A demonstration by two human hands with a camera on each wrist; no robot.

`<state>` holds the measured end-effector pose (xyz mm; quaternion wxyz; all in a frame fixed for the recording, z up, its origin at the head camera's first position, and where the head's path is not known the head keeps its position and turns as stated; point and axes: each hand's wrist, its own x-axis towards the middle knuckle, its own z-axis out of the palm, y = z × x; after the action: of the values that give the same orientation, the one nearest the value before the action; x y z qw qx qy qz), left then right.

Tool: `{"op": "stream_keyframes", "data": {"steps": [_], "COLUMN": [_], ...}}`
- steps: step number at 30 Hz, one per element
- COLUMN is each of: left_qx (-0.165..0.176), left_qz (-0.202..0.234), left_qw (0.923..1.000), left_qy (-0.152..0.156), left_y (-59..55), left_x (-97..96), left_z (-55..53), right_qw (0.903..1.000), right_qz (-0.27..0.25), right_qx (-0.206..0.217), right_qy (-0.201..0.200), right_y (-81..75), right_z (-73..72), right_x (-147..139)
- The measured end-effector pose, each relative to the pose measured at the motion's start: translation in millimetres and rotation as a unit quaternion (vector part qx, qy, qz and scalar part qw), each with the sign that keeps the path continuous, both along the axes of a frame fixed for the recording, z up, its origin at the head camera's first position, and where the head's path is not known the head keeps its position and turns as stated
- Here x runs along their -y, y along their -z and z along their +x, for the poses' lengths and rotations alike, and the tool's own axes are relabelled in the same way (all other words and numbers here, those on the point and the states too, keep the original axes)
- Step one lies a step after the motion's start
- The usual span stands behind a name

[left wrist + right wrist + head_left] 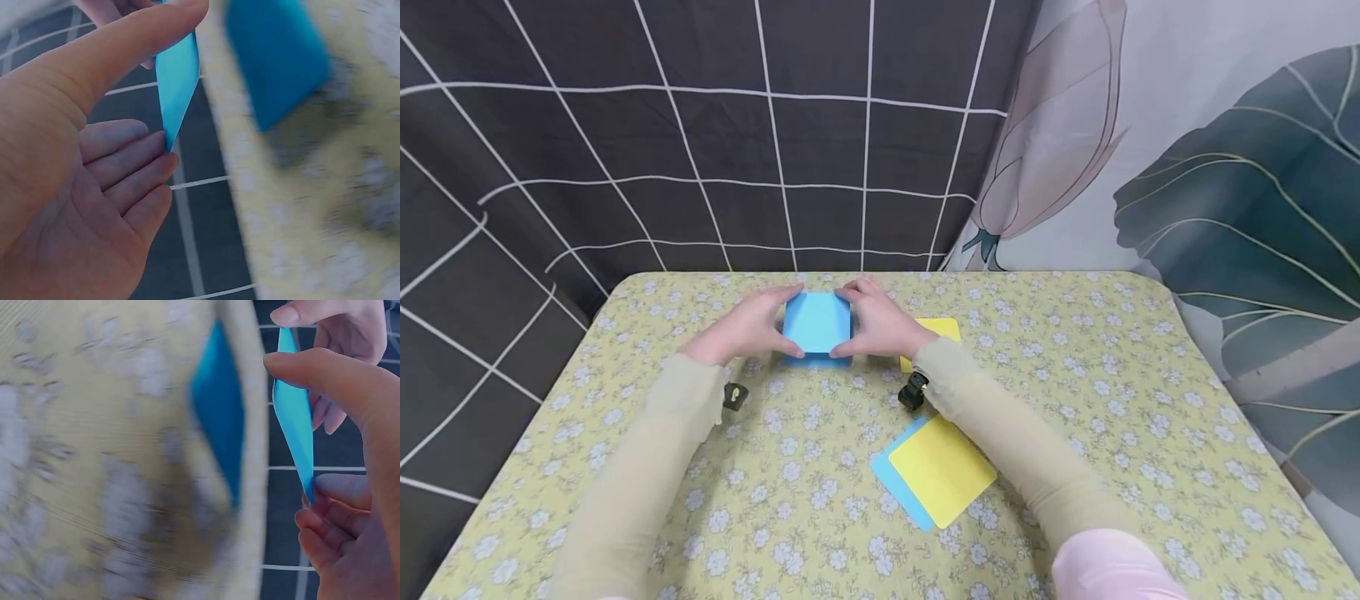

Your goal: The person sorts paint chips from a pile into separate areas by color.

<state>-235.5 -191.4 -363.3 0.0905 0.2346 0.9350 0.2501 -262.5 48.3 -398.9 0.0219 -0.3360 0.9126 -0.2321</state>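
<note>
Both hands hold a thin blue square sheet (817,321) by its opposite sides, raised above the far part of the table. My left hand (758,323) pinches the left side, thumb on the near corner and fingertips at the far one. On the other side my right hand (882,323) grips it the same way. The wrist views show this sheet (178,81) nearly edge-on between thumbs and fingers. A second blue square (817,362) lies on the tablecloth beneath it, mostly covered in the head view, while the right wrist view shows more of that square (219,406).
A yellow square (942,328) lies partly hidden behind my right wrist. Nearer me, another yellow square (942,471) overlaps a blue one (901,475) beside my right forearm. The flowered tablecloth (760,500) ends at a dark gridded curtain (715,150).
</note>
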Motion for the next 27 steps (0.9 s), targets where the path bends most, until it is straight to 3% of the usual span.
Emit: {"op": "stream_keyframes", "data": {"steps": [5, 10, 19, 27], "left_qx": [0.031, 0.049, 0.084, 0.026], "left_qz": [0.006, 0.007, 0.023, 0.045], "left_qw": [0.9995, 0.9987, 0.9962, 0.9985], "left_qy": [0.006, 0.012, 0.008, 0.020], "left_y": [25.6, 35.1, 33.1, 15.9], "left_x": [2.4, 2.5, -1.3, -24.1], "left_z": [-4.1, -5.7, -1.6, 24.0], "right_qw": [0.9995, 0.9986, 0.9992, 0.9994], "right_qz": [0.015, 0.034, 0.011, -0.021], "right_qx": [0.029, 0.038, 0.037, 0.023], "right_qy": [0.005, 0.010, 0.006, -0.012], "right_y": [21.1, 26.5, 12.1, -17.8], "right_z": [1.2, 4.0, 8.0, 25.0], "right_x": [6.2, 7.6, -4.3, -34.7]}}
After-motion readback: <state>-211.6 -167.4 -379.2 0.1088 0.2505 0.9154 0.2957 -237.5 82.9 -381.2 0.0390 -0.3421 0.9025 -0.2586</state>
